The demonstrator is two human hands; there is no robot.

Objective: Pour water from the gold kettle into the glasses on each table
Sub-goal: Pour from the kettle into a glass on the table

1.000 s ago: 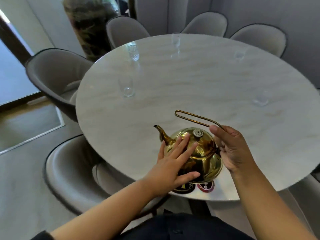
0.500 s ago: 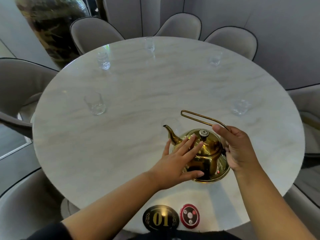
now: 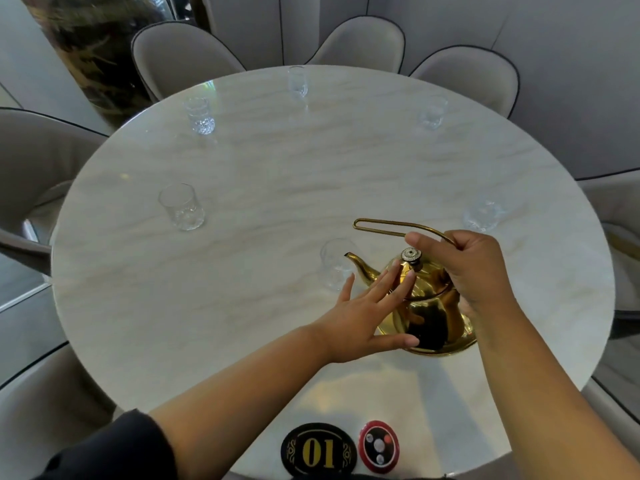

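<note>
The gold kettle (image 3: pixel 431 306) is over the near right part of the round marble table (image 3: pixel 277 209), its spout pointing left. My right hand (image 3: pixel 464 268) is closed around its thin wire handle. My left hand (image 3: pixel 367 313) lies flat with spread fingers against the kettle's left side and lid. A clear glass (image 3: pixel 335 263) stands just under the spout tip. Several more empty-looking glasses ring the table: near left (image 3: pixel 181 206), far left (image 3: pixel 199 115), far middle (image 3: pixel 298 81), far right (image 3: pixel 432 112), right (image 3: pixel 482 214).
Grey upholstered chairs (image 3: pixel 183 57) surround the table. A black oval "01" table marker (image 3: pixel 318 450) and a round red call button (image 3: pixel 378 445) lie at the near edge. A dark patterned column (image 3: pixel 90 46) stands at the back left.
The view has moved in over the table. The kettle has risen slightly and its spout now sits over the nearest glass. Both hands keep their hold.
</note>
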